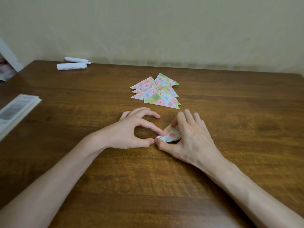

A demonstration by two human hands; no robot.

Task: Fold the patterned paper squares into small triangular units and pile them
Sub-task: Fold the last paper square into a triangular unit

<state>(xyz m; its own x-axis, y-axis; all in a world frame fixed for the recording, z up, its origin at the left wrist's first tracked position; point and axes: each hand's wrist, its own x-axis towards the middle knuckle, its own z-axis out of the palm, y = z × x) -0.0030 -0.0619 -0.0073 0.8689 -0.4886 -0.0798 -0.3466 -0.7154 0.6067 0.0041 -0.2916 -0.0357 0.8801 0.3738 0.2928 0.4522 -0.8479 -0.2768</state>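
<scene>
Left hand (136, 129): yours, curled; index tip and thumb pinch the near-left corner of the paper (171, 134).
Right hand (190, 137): curled over the paper, thumb at its near edge, fingers holding the far corner; it hides much of the sheet.
Paper: a partly folded triangle, low over the table (230, 162), between your hands.
Pile (158, 92): several finished triangles, loosely overlapped, just beyond your fingertips and not touching them.
Risk, crease: if the pinched corner slips while you press, the edges will likely part and the fold set crooked.
Risk, pile: a reach forward with spread fingers could nudge the loose triangles and scatter them.
Rolls (72, 64): two, white, at the far-left edge, well apart.
Book (16, 109): at the left edge, well apart.
</scene>
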